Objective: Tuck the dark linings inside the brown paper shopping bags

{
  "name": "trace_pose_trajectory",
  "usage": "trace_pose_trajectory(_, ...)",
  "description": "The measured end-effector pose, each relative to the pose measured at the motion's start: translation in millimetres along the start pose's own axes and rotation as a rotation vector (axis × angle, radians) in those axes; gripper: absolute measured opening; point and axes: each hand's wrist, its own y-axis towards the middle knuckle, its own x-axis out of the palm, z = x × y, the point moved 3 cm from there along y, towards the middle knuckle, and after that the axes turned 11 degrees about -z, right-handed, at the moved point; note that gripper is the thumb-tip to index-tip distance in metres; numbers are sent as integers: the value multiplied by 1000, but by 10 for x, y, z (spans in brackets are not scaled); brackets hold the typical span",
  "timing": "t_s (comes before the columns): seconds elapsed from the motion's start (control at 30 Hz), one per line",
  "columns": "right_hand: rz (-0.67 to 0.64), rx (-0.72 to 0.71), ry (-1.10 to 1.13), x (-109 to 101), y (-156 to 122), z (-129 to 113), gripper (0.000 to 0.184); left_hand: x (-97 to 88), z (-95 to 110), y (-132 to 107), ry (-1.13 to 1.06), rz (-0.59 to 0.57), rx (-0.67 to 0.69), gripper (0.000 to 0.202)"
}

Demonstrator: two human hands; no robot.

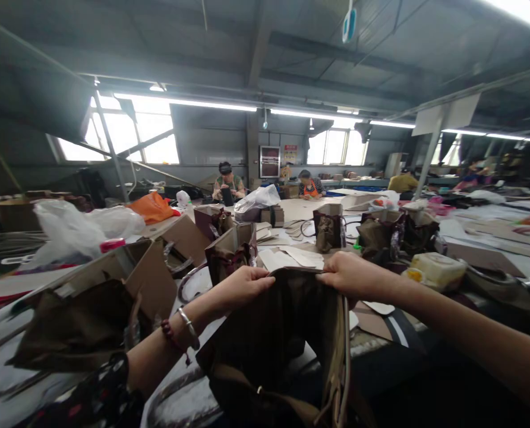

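A dark brown handbag (pixel 265 333) hangs mouth-up in front of me, its dark lining showing inside. My left hand (pixel 252 282) pinches the far rim of the bag near its left corner. At the right corner of the same rim, my right hand (pixel 347 274) is closed on the edge. A zipper or folded edge runs down the bag's right side. White and beige flat pieces (pixel 289 258) lie just beyond the rim. Another part-made bag (pixel 232 252) stands past my left hand.
Unfinished bags stand across the table, including one at left (pixel 78 327) and one at centre (pixel 328 229). A yellowish plastic container (pixel 438 270) sits at right. White plastic bags (pixel 84 229) and an orange bag (pixel 152 207) lie at left. Several people work farther back.
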Motion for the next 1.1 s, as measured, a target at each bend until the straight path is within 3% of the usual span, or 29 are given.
trace_pose_trajectory(0.2, 17, 71, -64, -61, -141, 185, 30, 40, 43, 453, 115, -54, 57, 28)
trace_pose_trajectory(0.4, -19, 175, -84, -167, -316, 471, 29, 247, 191, 769, 192, -278, 80, 31)
trace_pose_trajectory(0.57, -70, 210, -14, -154, -459, 724, 26, 483, 312, 981, 192, -445, 278, 33)
trace_pose_trajectory(0.8, -123, 233, 126, 21, -523, 1027, 25, 666, 231, 1237, 186, -486, 166, 29)
trace_pose_trajectory(0.97, -140, 227, 194, 117, -559, 1126, 25, 777, 127, 1287, 107, -582, 111, 35)
trace_pose_trajectory(1.1, -158, 203, 214, 160, -620, 1212, 26, 894, 108, 1295, 145, -590, 118, 37)
